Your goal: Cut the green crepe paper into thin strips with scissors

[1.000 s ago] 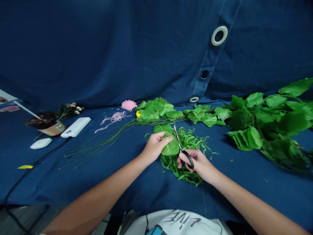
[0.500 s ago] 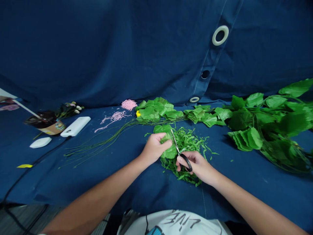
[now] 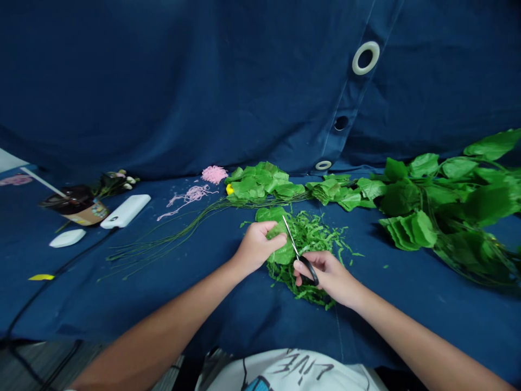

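The left hand's (image 3: pixel 260 247) fingers pinch one green, veined leaf (image 3: pixel 284 251) above a heap of curly green shreds (image 3: pixel 311 233). The right hand's (image 3: pixel 325 271) fingers curl around the black handles of one pair of scissors (image 3: pixel 291 237), blades along the leaf's edge. On the blue surface (image 3: pixel 183 293) lie one pink bundle (image 3: pixel 214 174) and one yellow scrap (image 3: pixel 41 277).
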Demonstrator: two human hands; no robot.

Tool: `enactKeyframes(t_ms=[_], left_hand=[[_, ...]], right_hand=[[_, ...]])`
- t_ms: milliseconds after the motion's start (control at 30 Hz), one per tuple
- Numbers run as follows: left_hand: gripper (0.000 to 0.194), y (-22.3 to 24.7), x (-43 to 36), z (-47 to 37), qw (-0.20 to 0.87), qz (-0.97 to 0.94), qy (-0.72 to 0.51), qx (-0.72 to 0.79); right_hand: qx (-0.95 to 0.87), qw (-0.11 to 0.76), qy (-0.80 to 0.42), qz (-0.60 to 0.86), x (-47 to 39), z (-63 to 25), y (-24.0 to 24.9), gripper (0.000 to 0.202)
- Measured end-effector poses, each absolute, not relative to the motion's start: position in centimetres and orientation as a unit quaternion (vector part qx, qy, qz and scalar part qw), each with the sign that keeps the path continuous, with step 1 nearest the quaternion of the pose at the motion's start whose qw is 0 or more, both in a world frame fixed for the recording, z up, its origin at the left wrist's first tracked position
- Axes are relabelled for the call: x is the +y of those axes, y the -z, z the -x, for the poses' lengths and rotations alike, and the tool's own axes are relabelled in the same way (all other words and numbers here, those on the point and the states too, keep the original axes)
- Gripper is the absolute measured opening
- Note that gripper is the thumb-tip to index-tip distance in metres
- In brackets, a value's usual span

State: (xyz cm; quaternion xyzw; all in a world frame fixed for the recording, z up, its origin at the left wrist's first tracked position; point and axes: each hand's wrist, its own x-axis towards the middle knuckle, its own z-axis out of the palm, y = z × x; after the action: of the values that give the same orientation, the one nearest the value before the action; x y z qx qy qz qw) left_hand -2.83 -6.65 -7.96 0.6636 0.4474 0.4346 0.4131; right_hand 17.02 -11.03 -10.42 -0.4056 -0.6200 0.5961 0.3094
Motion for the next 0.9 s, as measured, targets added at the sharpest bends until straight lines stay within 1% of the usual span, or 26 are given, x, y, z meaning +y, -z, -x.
enactKeyframes(t_ms=[200, 400, 633, 900], left_hand=[[0.021, 8.15, -6.57, 2.82, 0.437, -0.654, -0.432, 0.442], [0.023, 8.46, -6.43, 3.0, 0.443, -0.657, -0.43, 0.432], [0.025, 8.66, -6.3, 3.13, 0.478, -0.647, -0.426, 0.414], [0.024, 8.48, -6.36, 3.14, 0.464, -0.655, -0.422, 0.422]], right_hand=[[-0.608, 0.336, -0.599, 0.399, -11.05, -16.87, 10.49, 0.042], [-0.596, 0.332, -0.606, 0.409, -10.91, -16.99, 10.95, 0.042], [-0.592, 0.316, -0.652, 0.353, -10.8, -17.04, 10.64, 0.053], [-0.618, 0.316, -0.618, 0.369, -10.91, -17.17, 10.66, 0.045]])
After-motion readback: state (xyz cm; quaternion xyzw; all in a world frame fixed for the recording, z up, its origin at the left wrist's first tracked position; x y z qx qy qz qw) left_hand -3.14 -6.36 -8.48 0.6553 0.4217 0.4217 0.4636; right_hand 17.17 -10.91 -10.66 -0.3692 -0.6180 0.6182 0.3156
